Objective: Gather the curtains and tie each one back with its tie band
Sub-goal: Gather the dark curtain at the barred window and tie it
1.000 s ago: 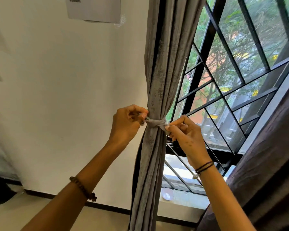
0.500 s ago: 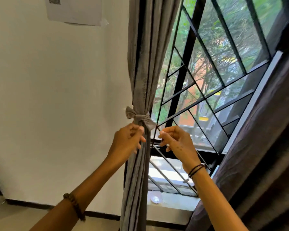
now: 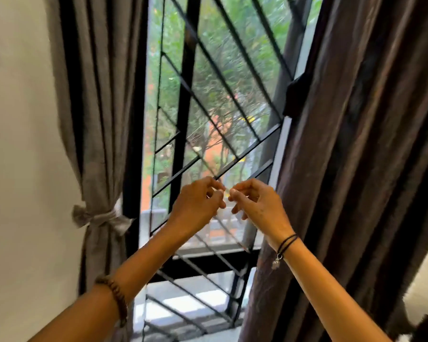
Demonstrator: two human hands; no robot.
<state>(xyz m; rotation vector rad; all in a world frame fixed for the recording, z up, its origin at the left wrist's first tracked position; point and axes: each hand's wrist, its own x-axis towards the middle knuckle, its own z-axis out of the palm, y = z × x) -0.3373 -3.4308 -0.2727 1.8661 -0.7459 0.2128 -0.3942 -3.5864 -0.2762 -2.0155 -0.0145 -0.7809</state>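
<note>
Brown curtain (image 3: 356, 169) judged soft, heavy, to be gathered mid-height from its inner edge; left hand (image 3: 198, 206) and right hand (image 3: 257, 206) loosely curled, nothing held.

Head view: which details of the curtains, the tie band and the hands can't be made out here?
- Left hand and right hand: the fingertips almost meet, and motion blur hides whether they pinch anything.
- Brown curtain: whether it has a band is unclear; its top and bottom are cut off by the frame edges.
- Grey curtain: its foot is hidden behind the left forearm; the knot of its tie band is blurred.
</note>
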